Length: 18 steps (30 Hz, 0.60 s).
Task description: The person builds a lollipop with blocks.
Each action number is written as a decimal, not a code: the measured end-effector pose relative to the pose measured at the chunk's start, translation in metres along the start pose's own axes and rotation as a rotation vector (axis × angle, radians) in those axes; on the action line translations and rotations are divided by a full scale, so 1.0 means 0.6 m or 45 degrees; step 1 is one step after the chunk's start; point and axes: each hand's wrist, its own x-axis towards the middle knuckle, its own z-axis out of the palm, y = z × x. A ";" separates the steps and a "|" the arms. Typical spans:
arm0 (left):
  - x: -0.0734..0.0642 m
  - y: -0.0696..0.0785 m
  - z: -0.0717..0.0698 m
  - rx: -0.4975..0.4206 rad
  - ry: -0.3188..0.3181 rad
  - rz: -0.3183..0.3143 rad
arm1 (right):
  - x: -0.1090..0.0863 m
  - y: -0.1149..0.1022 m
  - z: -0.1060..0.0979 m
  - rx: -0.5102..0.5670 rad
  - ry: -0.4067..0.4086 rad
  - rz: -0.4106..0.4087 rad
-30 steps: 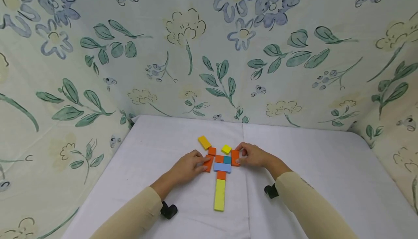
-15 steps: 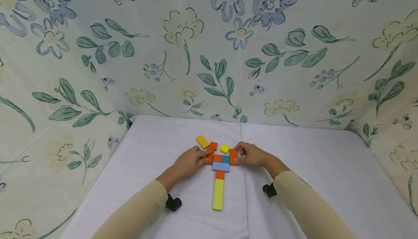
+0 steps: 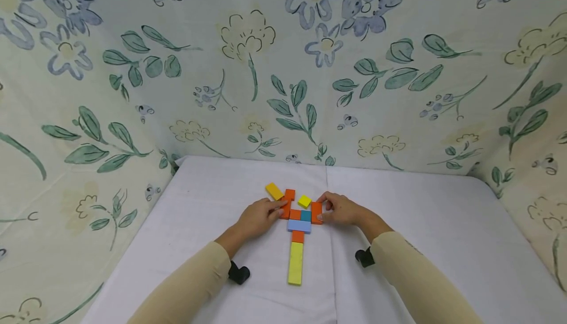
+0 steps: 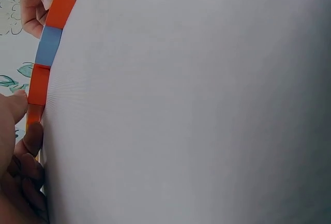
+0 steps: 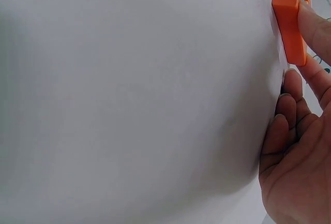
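In the head view, flat blocks form a figure on the white table. My left hand (image 3: 257, 219) pinches an orange rectangular block (image 3: 286, 210) at the figure's left side, thumb and index finger at its edges. On the other side, my right hand (image 3: 344, 210) has thumb and index finger at opposite ends of a matching orange block (image 3: 316, 212); the right wrist view shows that orange block (image 5: 289, 22) between them. Between these two lie a small orange block (image 3: 295, 214) and a teal block (image 3: 305, 215), above a light blue block (image 3: 299, 226). Below come an orange square (image 3: 298, 237) and a long yellow block (image 3: 295, 264).
Beyond the figure lie a small orange cube (image 3: 290, 194), a tilted bright yellow block (image 3: 304, 201) and an amber rectangular block (image 3: 274, 191) close to my left fingers. White cloth covers the table (image 3: 398, 245). A floral curtain (image 3: 283, 68) rises behind it.
My left hand has slid its orange block away from me and straightened it against the small orange and teal pair, nudging the orange cube farther back. The right hand stays on its block.
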 end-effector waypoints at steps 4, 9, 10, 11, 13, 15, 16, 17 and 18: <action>-0.002 0.001 0.000 -0.017 0.007 -0.004 | -0.001 0.000 0.000 0.002 0.002 0.000; -0.001 0.001 0.000 -0.045 0.004 -0.020 | -0.002 0.000 0.000 0.010 0.008 0.009; -0.001 0.001 0.000 -0.050 0.003 -0.023 | -0.002 0.000 0.000 0.013 0.008 0.009; -0.001 0.001 0.000 -0.057 0.002 -0.026 | -0.002 0.000 0.000 0.016 0.008 0.007; -0.002 0.000 0.000 -0.068 -0.002 -0.030 | -0.002 -0.001 0.000 0.021 0.007 0.003; -0.002 0.001 -0.001 -0.076 -0.002 -0.032 | -0.003 -0.001 0.000 0.023 0.008 -0.006; -0.002 0.001 -0.001 -0.078 -0.002 -0.031 | -0.003 -0.001 0.000 0.021 0.008 -0.010; -0.002 0.001 -0.001 -0.083 -0.004 -0.030 | -0.004 -0.001 0.000 0.020 0.010 -0.012; -0.002 0.000 -0.001 -0.086 -0.006 -0.029 | -0.004 -0.001 0.001 0.016 0.012 -0.014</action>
